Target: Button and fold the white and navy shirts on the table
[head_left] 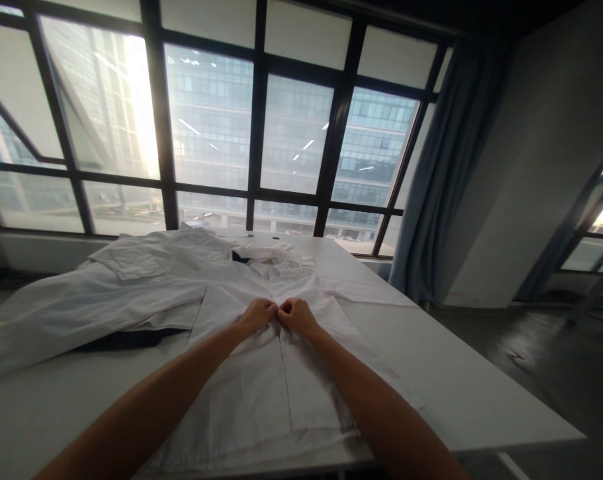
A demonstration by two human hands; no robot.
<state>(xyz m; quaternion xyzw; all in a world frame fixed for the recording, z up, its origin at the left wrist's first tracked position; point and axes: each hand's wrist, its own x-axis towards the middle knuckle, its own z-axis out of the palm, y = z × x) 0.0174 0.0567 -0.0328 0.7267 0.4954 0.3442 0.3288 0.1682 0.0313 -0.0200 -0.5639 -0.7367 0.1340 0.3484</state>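
A white button-front coat [251, 393] lies spread on the white table [431, 373], its collar end toward the window and its hem near the table's front edge. My left hand [258, 313] and my right hand [297, 315] meet at the coat's front opening, about halfway along it. Both are closed, with fingertips pinching the fabric edges along the placket. Whether a button sits between the fingertips is hidden. Below my hands, the front seam runs down to the hem.
More white garments [146, 267] lie heaped on the left, with a dark patch [131, 340] showing beneath them. Behind the table stand black-framed windows [259, 133]. A blue curtain [446, 167] hangs at the right. The table's right edge borders a grey floor [521, 353].
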